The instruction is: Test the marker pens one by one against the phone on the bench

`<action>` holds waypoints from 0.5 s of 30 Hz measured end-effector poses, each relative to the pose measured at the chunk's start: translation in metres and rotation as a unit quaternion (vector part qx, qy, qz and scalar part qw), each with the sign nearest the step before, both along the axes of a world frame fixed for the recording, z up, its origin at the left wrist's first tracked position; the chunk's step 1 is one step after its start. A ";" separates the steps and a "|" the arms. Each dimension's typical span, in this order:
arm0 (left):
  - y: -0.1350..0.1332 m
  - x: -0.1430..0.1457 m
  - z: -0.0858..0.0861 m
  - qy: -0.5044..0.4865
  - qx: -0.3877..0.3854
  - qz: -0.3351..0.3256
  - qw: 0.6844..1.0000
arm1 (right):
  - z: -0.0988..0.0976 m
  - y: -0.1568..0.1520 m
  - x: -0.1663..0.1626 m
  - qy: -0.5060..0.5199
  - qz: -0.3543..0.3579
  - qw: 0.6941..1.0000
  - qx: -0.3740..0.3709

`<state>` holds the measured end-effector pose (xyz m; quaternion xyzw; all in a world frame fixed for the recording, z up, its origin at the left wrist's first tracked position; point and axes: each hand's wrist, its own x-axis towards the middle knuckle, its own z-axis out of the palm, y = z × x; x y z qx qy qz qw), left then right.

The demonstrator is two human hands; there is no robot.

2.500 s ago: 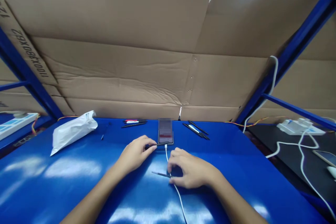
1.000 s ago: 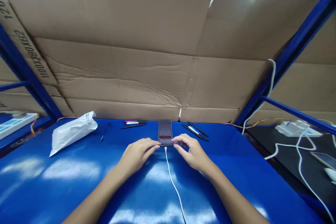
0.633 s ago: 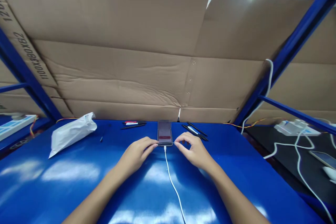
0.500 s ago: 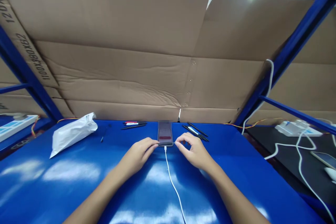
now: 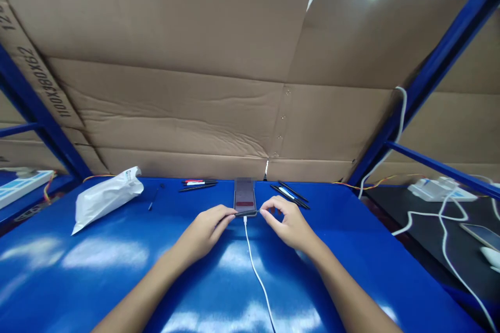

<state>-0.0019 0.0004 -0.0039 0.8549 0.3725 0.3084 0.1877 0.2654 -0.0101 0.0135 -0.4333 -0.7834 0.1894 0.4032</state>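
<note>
Blue workbench (image 5: 117, 296), number-printed cardboard (image 5: 37, 80) behind: left hand (image 5: 205, 229) pinches black stylus (image 5: 246, 213), right hand (image 5: 287, 223) curled just beside.

A thin black pen (image 5: 247, 213) lies across the bottom edge of a flat-lying phone (image 5: 245, 197), pinched by the left fingers (image 5: 226, 213). A white cable (image 5: 253, 263) runs from the phone's bottom edge.

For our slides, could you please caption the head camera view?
Left hand holds a black pen against a smartphone, right hand close by.
</note>
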 end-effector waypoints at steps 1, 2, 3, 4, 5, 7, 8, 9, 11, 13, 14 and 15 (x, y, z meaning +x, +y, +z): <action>0.000 0.000 0.000 0.001 0.001 0.003 1.000 | 0.000 0.000 0.000 0.001 0.003 1.000 -0.001; -0.001 0.000 0.001 0.004 0.002 0.006 1.000 | 0.001 -0.001 0.000 0.001 0.006 1.000 -0.001; -0.001 0.001 0.001 0.007 0.002 0.009 1.000 | 0.001 -0.001 0.000 0.000 0.008 1.000 -0.001; -0.001 0.000 0.001 0.011 0.003 0.011 1.000 | 0.001 -0.002 -0.001 -0.002 0.011 1.000 0.000; -0.001 0.000 0.001 0.015 0.003 0.012 1.000 | 0.002 -0.002 -0.001 -0.003 0.013 1.000 -0.001; -0.002 0.000 0.001 0.024 0.007 0.013 1.000 | 0.002 -0.003 -0.001 -0.004 0.020 1.000 -0.004; -0.001 0.000 0.001 0.028 0.009 0.013 0.999 | 0.002 -0.003 -0.001 -0.003 0.022 1.000 -0.005; -0.001 -0.001 0.000 0.030 0.010 0.013 0.999 | 0.002 -0.003 -0.002 -0.002 0.023 1.000 -0.006; -0.001 -0.001 0.000 0.029 0.009 0.014 0.999 | 0.001 -0.003 -0.002 -0.003 0.023 1.000 -0.009; -0.001 0.000 0.001 0.022 0.004 0.015 1.000 | 0.001 -0.003 -0.002 -0.009 0.022 1.000 -0.010; -0.001 0.000 0.001 0.018 0.002 0.018 1.000 | 0.002 -0.003 -0.001 -0.015 0.023 1.000 -0.013; -0.001 0.000 0.002 0.014 0.001 0.023 1.000 | 0.003 -0.004 0.000 -0.024 0.024 0.999 -0.017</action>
